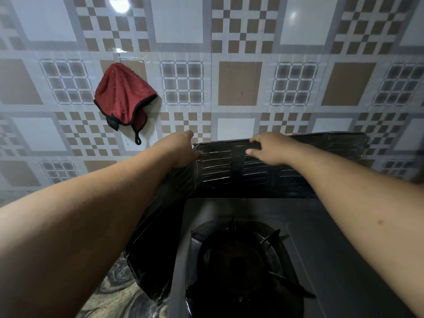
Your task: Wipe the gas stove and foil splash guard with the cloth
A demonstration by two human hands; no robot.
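Observation:
A dark foil splash guard [231,171] stands folded around the back and left side of a grey gas stove [325,249], whose black burner grate [243,260] lies low in the middle. My left hand [183,150] grips the guard's top edge at its left corner fold. My right hand [270,148] holds the top edge of the back panel, fingers over the rim and thumb on the front. A red cloth [121,97] with black trim hangs on the tiled wall, up and left of both hands, untouched.
The patterned tile wall [238,83] rises right behind the guard. A marbled countertop [119,294] shows at the lower left beside the guard's side panel. My forearms cross the view from both bottom corners.

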